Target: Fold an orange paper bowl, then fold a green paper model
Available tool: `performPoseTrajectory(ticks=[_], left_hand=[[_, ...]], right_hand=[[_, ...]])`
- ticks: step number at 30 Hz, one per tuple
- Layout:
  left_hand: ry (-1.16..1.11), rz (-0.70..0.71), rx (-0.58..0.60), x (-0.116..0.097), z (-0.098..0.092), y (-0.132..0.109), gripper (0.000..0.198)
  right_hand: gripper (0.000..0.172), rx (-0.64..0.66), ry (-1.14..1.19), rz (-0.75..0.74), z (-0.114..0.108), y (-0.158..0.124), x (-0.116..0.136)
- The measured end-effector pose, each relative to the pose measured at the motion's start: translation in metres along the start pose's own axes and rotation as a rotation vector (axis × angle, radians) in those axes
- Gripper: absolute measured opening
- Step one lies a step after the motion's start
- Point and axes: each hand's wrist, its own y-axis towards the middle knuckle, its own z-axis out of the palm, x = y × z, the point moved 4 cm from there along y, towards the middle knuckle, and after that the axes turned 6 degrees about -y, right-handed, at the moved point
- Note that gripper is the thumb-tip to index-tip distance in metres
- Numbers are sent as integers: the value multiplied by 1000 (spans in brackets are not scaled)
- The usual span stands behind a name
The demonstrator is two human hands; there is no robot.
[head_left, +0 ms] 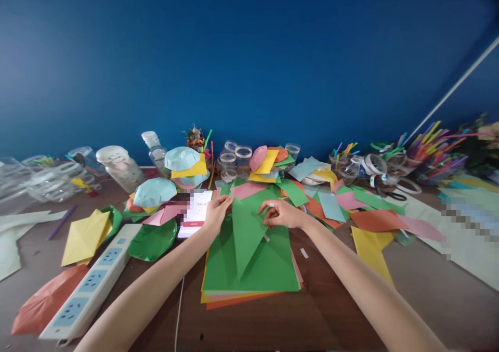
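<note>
Two hands, both in narrow pinches on one green paper triangle (245,243): left hand (218,216) at its upper left edge, right hand (283,214) at its upper right edge. Triangle lies point-down on a flat paper stack (249,284) - four colours show: green, pink, yellow, orange. Left of the stack: one phone (195,214), screen blurred, and one white power strip (91,284), three blue sockets visible. Behind the stack: about five clear plastic cups (244,155) - smooth, round, exact count unclear. Stack sits on a brown wooden table (331,310).
</note>
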Motion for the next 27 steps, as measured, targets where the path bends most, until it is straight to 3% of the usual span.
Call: performPoseTrajectory(ticks=[16, 23, 27], left_hand=[[46, 51, 1, 1, -3, 4, 36], [294, 166, 18, -4, -5, 5, 35], [317, 180, 18, -4, -6, 5, 38]], right_hand=[[36, 25, -1, 16, 2, 0, 1], [37, 40, -8, 6, 5, 1, -2], [36, 35, -10, 5, 4, 1, -1]])
